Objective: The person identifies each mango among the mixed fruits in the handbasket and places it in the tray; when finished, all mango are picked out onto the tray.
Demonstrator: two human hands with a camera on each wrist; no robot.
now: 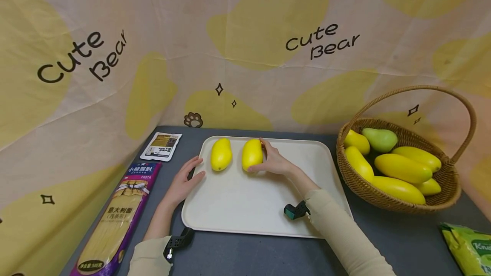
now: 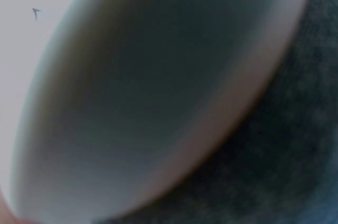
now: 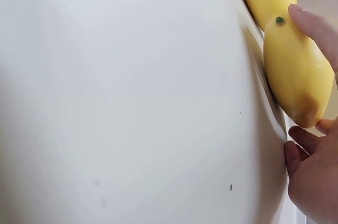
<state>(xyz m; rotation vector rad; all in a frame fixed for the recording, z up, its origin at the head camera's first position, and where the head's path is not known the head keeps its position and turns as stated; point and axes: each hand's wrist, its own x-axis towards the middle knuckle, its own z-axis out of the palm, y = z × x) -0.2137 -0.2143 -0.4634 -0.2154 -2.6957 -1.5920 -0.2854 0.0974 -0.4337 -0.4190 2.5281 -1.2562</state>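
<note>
Two smooth yellow mangoes lie on a cream rectangular tray (image 1: 238, 208). My right hand (image 1: 277, 161) holds the right mango (image 1: 252, 155), its thumb at the near end and fingers round the far right side. In the right wrist view this mango (image 3: 296, 73) shows a small green spot at one end. The left mango (image 1: 221, 154) sits beside it, a small gap between them. At the tray's left rim rests my left hand (image 1: 182, 184), thumb and fingers spread, holding nothing. A blurred pale surface fills most of the left wrist view.
Right of the tray stands a wicker basket (image 1: 354, 186) with a tall handle, holding several yellow mangoes and a green pear (image 1: 379, 139). A pasta bag (image 1: 111, 220) and a white packet (image 1: 161, 146) lie at the left. A green bag (image 1: 469, 246) is at the near right.
</note>
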